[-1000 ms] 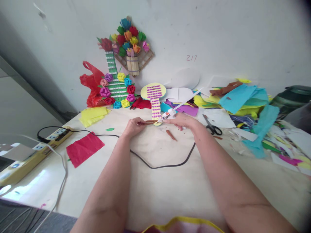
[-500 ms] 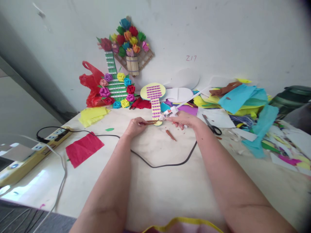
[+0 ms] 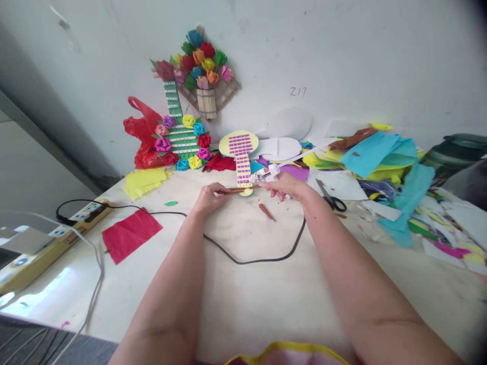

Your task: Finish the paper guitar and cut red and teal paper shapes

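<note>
My left hand (image 3: 210, 197) is closed, its fingertips pinching one end of a narrow brown paper strip (image 3: 239, 190). Stretched sideways, the strip passes in front of the lower end of a yellow guitar-shaped cutout (image 3: 242, 157) with rows of purple pieces. In my right hand (image 3: 288, 187) is a white patterned glue gun (image 3: 266, 174), a white glue stick jutting from its back. Fingers of that hand reach the strip's right end; whether they pinch it, I cannot tell. A short brown paper piece (image 3: 267, 212) lies just below.
Scissors (image 3: 331, 196) and piles of coloured paper (image 3: 376, 154) lie at the right. A black cord (image 3: 247, 261) loops across the table from a yellow power strip (image 3: 72, 228). Red paper (image 3: 132, 234) lies left. A flower-trimmed green guitar shape (image 3: 182, 137) leans on the wall.
The glue gun's nozzle has lifted slightly off the brown strip. My right fingers have moved left to the strip's end, and the strip looks stretched farther right.
</note>
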`<state>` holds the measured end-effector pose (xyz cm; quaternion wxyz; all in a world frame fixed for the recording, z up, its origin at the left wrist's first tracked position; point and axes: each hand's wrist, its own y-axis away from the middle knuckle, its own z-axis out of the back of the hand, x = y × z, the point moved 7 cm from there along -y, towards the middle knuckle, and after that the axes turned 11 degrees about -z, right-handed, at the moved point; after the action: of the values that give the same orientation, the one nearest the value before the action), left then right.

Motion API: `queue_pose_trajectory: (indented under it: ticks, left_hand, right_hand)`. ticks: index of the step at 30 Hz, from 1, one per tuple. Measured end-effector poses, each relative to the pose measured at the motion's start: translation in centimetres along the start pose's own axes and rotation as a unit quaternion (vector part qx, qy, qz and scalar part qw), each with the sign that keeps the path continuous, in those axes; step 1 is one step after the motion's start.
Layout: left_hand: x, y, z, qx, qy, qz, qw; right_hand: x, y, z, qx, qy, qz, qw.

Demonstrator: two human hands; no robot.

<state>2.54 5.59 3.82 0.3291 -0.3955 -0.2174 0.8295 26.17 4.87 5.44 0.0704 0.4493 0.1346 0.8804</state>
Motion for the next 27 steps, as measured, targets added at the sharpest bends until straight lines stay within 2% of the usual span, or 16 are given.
queue_pose_trajectory:
  ticks: [8,14,27]
  left_hand:
    - [-0.3,0.0,0.0,0.006,0.006,0.014,1.000]
    - [-0.3,-0.1,-0.4,0.010,0.004,-0.005,1.000]
    - [-0.1,-0.3,-1.2,0.013,-0.006,-0.023,1.000]
  right_hand:
    - [0.1,-0.1,-1.0,0.040,-0.056,0.034,0.997]
    - [0.2,-0.6,-2.3,0.054,-0.118,0.045,0.991]
    - [-0.1,-0.9,-2.9,0.061,-0.128,0.040,0.989]
